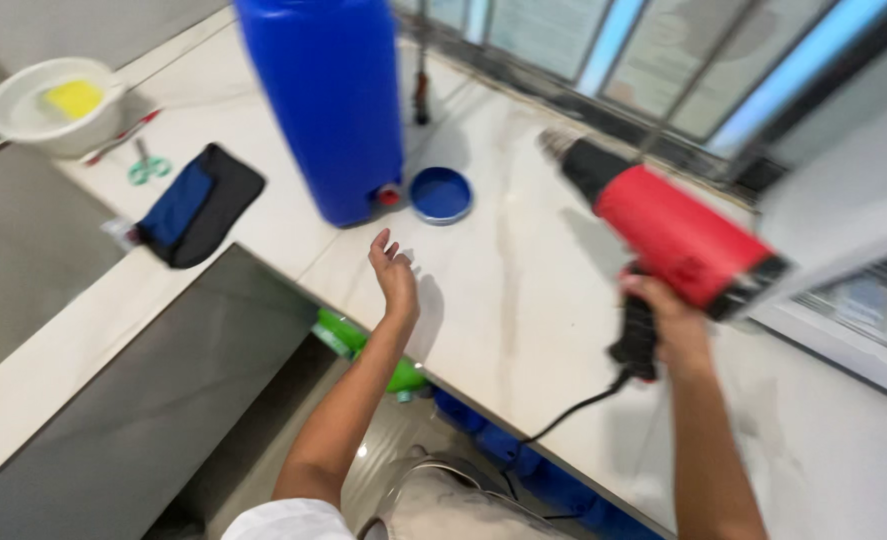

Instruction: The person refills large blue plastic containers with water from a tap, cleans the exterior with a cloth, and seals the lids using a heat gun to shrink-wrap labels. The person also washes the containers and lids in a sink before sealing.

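Two hands: right hand (675, 325) grips a red heat gun (663, 225), left hand (394, 275) fingers spread wide over the marble surface (523, 300) near a blue drum (325, 100).

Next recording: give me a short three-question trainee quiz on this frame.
1. True or false: the right hand grips a red heat gun.
2. What does the left hand hold? A) scissors B) nothing C) blue lid
3. What lies beside the blue drum on the marble counter?

Key: 1 true. 2 B, it hovers open above the counter. 3 a round blue lid.
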